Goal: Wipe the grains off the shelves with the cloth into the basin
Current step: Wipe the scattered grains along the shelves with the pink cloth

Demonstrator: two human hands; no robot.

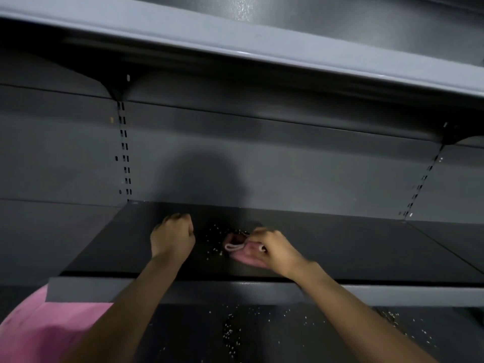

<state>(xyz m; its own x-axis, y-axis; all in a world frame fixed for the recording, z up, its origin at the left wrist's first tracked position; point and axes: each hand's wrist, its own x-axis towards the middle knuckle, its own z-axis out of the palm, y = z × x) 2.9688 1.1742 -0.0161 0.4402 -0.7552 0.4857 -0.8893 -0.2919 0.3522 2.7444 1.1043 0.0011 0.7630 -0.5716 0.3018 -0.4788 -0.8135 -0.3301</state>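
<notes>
In the head view, both bare arms are reaching up from six o'clock onto a dark shelf (340, 247) that is running across the middle of the picture. The right hand (275, 248) is lying just right of centre, at about four o'clock from the middle, its grip curling round a pink cloth (245, 254) and pinching the cloth's pale corded edge; the cloth is resting on the shelf, touching the hand and spreading out to nine o'clock of it. The left hand (172, 235) is sitting at nine o'clock of the cloth, well apart from it, its grip closed into a fist with the fingers tucked under and nothing showing inside it. Between the two hands, pale grains (214, 239) are lying scattered on the shelf, thickest just at ten o'clock of the cloth. A grey front lip (235, 292) is edging the shelf at six o'clock of the hands. Below that lip, more grains (231, 334) are lying strewn on a lower shelf (301, 336), between the two forearms and out to four o'clock. A pink basin (39, 331) is showing at seven o'clock, partly hidden under the lip and the left forearm. An upper shelf (235, 40) is slanting across at twelve o'clock, with slotted uprights (125, 153) standing on the grey back panel at ten o'clock.
</notes>
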